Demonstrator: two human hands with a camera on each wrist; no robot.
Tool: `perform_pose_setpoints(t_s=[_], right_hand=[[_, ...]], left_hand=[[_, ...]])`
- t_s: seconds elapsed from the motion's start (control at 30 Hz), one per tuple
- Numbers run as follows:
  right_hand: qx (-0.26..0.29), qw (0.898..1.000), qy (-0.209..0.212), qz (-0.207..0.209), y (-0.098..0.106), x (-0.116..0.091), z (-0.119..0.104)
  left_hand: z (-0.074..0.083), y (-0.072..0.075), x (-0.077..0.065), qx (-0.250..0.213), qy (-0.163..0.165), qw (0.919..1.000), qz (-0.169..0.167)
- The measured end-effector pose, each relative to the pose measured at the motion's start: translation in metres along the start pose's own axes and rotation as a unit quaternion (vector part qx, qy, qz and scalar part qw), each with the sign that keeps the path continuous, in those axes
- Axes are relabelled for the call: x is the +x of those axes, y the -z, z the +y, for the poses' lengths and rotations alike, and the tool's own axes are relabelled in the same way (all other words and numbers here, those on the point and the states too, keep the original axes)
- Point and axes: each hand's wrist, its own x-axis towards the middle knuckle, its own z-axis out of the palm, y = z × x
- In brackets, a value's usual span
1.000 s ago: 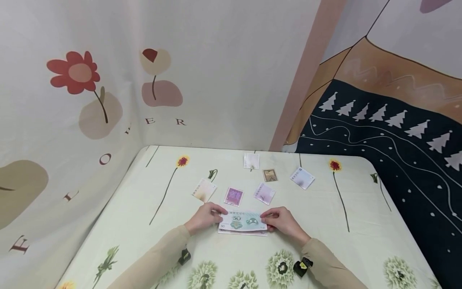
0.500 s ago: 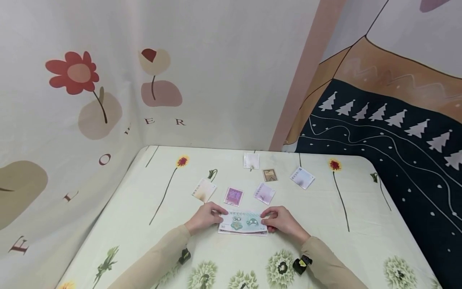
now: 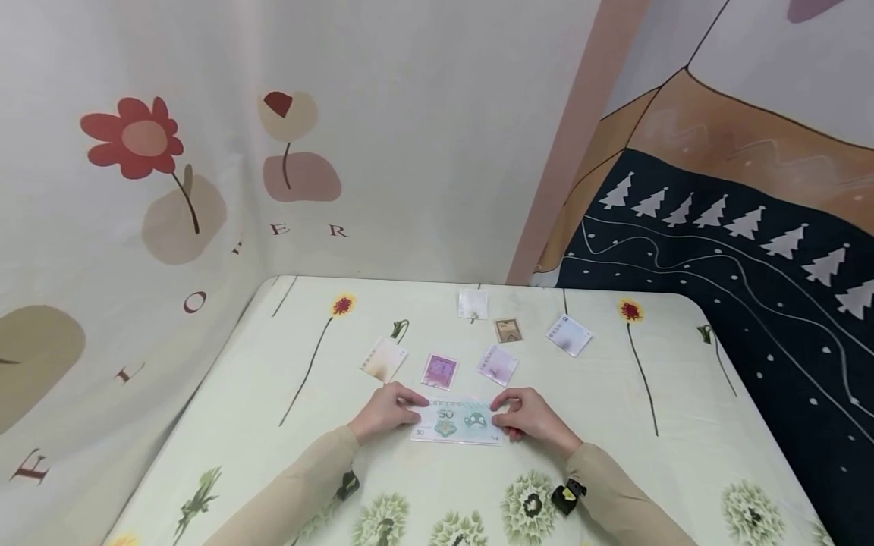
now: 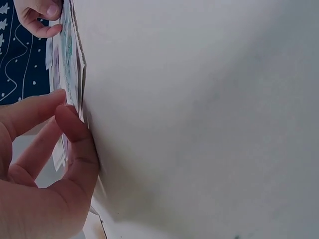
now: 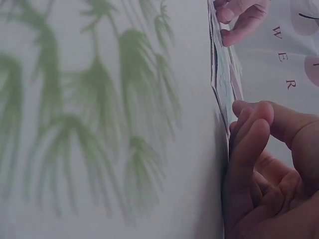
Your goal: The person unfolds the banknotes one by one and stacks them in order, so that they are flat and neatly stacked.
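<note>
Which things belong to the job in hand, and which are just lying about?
Job, apparently: handled pale green rectangular paper banknote; left hand; right hand.

Lying about, likely: orange-tinted rectangular paper; bright purple rectangular paper; pale purple rectangular paper; pale blue rectangular paper; white rectangular paper; brown rectangular paper.

We see a pale green banknote (image 3: pixel 456 422) marked 50, printed side up and looking nearly flat, its long edges running left to right over the middle of the tablecloth (image 3: pixel 259 394). The left hand (image 3: pixel 385 413) grips its left end, the right hand (image 3: pixel 532 417) its right.
</note>
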Motion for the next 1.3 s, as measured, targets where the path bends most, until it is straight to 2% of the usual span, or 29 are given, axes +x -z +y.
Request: perform_pose_setpoints(t_s=[0.4,0.83,0.97,1.07,1.3], right_hand=[[-0.049,0.998,0.033,0.017,-0.005,0.000,-0.001],[-0.048,0.998,0.032,0.026,-0.006,-0.001,-0.002],[-0.034,0.999,0.023,0.025,-0.006,-0.001,-0.001],[-0.017,0.999,0.020,0.019,-0.005,-0.002,-0.001],[0.018,0.998,0.052,0.019,0.005,-0.003,-0.003]], left_hand=[[0.001,-0.002,-0.002,0.005,0.010,0.9999,0.012],[0.000,-0.002,-0.002,0.000,0.010,0.9999,0.008],[0.000,0.000,-0.001,-0.008,0.008,0.9999,-0.004],[-0.002,0.004,0.000,-0.024,0.007,0.9993,-0.026],[-0.002,0.013,0.001,-0.075,0.013,0.9958,-0.050]])
